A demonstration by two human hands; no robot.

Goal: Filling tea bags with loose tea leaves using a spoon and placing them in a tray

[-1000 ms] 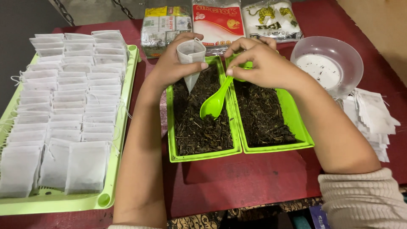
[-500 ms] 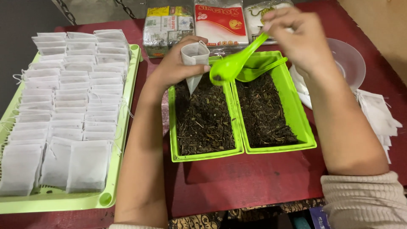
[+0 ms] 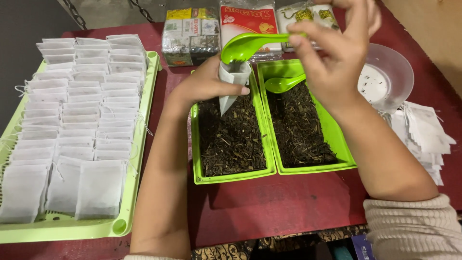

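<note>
Dark red bench [image 3: 288, 207] fills the head view, seen from above with both of the person's forearms reaching across it.

Left hand [image 3: 207, 86] has its grip closed around a small white paper bag [image 3: 233, 86], thumb pressed across the front, holding it upright with its mouth open and its lower tip hanging over loose dark tea. Just below this grip sits the left green tray [image 3: 233, 175] holding that tea.

Right hand [image 3: 337, 58], raised above the bench, pinches the handle end of a green scoop [image 3: 245, 45] between fingertips and thumb. The scoop's bowl reaches left from this grip and rests directly over the bag's open mouth, touching or nearly touching it.

Below the right grip lies the right green tray [image 3: 337, 144], also full of tea, with a second green scoop [image 3: 284, 84] resting in it. Right of that grip stands a clear plastic bowl [image 3: 399, 62], and beyond it loose empty bags [image 3: 426, 135].

Far left of the left grip, a long green tray [image 3: 137, 159] carries rows of filled white bags [image 3: 72, 125]. Beyond both grips stand packets of tea [image 3: 192, 33].
</note>
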